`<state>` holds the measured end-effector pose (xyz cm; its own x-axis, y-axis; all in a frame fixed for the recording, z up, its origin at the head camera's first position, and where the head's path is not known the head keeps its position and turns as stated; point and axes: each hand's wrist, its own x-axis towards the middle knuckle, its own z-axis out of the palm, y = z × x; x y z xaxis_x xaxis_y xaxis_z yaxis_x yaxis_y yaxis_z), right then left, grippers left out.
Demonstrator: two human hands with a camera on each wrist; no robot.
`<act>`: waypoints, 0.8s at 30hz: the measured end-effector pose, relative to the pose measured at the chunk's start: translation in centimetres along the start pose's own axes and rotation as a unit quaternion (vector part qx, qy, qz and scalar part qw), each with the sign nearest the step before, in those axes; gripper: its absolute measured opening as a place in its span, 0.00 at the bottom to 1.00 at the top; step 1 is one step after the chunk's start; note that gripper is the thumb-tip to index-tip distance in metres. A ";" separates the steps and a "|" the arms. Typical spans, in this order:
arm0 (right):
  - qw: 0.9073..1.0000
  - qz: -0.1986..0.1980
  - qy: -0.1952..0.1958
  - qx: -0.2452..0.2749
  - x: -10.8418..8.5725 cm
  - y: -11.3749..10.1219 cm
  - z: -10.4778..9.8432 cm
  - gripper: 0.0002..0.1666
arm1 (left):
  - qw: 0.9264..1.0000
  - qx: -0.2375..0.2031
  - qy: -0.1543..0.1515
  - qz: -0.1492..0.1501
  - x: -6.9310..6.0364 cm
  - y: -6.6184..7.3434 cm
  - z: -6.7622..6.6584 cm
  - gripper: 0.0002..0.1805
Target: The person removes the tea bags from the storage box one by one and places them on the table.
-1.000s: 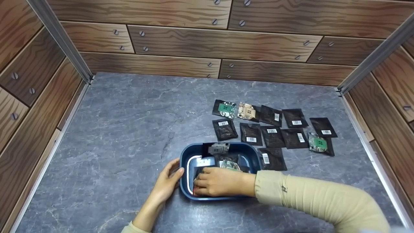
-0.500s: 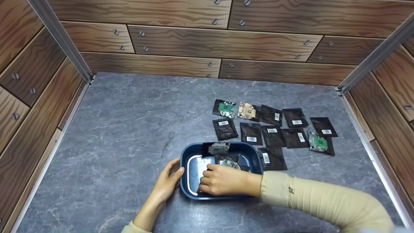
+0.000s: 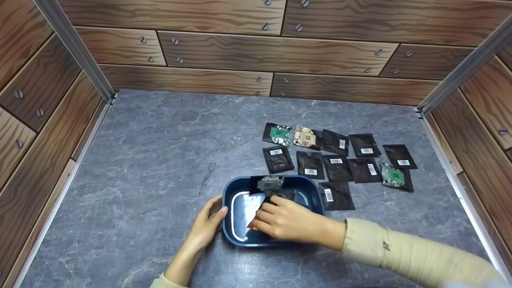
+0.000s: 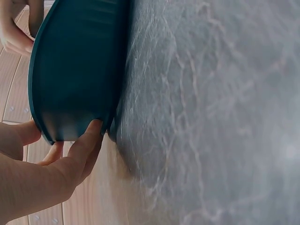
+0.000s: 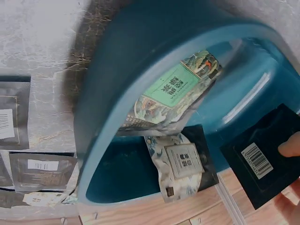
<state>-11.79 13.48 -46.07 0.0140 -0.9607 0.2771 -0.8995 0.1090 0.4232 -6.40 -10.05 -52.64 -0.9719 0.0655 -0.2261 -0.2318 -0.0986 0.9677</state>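
Note:
A dark blue plastic tub [image 3: 236,240] stands on the grey marbled surface. My left hand [image 3: 206,224] holds its left end, the thumb at the rim and the fingers against the outer wall in the left wrist view. Over the tub, my right hand [image 3: 286,220] pinches a black tea sachet [image 5: 255,157], its barcode side showing in the right wrist view. From the head, the hand mostly hides that sachet; a small red-orange bit shows. Inside the tub lie a green-labelled sachet [image 5: 171,89] and a grey-labelled sachet [image 5: 184,161], the latter leaning on the far wall.
Several black sachets [image 3: 338,168] lie in loose rows behind and right of the tub, most with barcodes up. One black sachet [image 3: 338,196] lies close beside the tub's right end. Wood-patterned panels [image 3: 240,52] enclose the back and sides.
My right hand has drawn back from the tub's left end, moving right with the sachet in its fingers. More of the tub's floor shows. The left hand and tub stay put.

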 end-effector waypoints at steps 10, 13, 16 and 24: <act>0.995 0.074 0.070 -0.001 -2.4 0.3 -1.7 0.15 | 1.000 0.002 0.000 -0.004 0.1 0.0 0.0 0.29; 0.991 0.093 0.095 0.007 -3.4 0.4 -2.3 0.15 | 1.000 0.001 -0.003 -0.004 0.1 0.0 -0.1 0.29; 0.989 0.115 0.096 0.014 -4.7 0.5 -2.9 0.18 | 1.000 0.005 -0.005 -0.001 0.1 0.0 -0.1 0.29; 0.981 0.164 0.107 0.018 -7.7 0.3 -4.2 0.19 | 1.000 0.012 -0.004 0.011 0.1 -0.1 -0.2 0.28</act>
<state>-10.34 21.96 -44.48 -0.1895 -0.7995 0.5700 -0.8857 0.3898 0.2522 -6.48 -10.20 -52.75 -0.9762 0.0712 -0.2049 -0.2101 -0.0763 0.9747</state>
